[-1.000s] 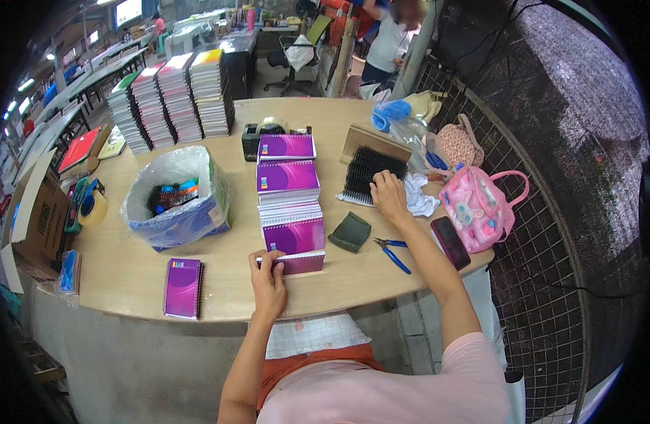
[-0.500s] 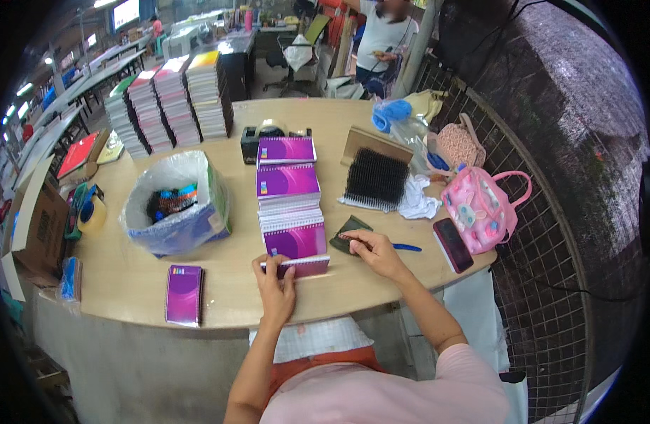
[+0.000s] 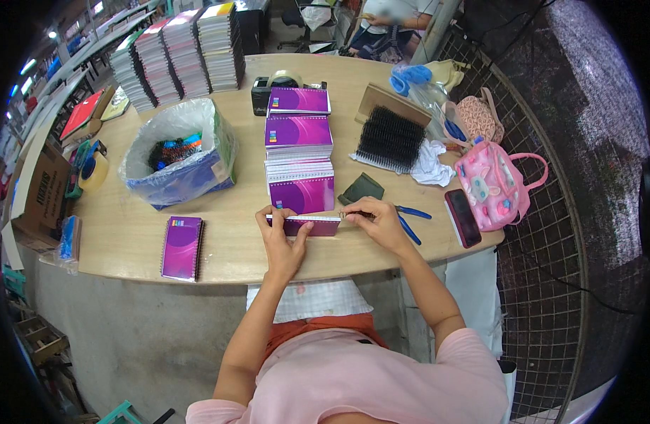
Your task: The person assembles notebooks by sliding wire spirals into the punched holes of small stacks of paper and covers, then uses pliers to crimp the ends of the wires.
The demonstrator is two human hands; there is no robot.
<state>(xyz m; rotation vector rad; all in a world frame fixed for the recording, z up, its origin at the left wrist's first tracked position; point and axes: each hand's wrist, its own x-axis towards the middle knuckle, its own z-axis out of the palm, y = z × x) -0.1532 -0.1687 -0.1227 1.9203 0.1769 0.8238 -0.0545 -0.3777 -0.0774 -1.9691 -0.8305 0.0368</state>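
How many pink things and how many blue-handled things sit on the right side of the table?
Pink bags: 2, the bright pink handbag and the dusty pink pouch.
Blue-handled pliers: 1.
Total: 3.

Brown cardboard box (image 3: 39, 191) with dark print stood open at far left, beside the table edge. Clear plastic bag (image 3: 176, 152) over a blue-green box sat left of centre on the table. Black phone (image 3: 463, 218), screen dark, red-edged, lay flat at near right beside the pink bag.
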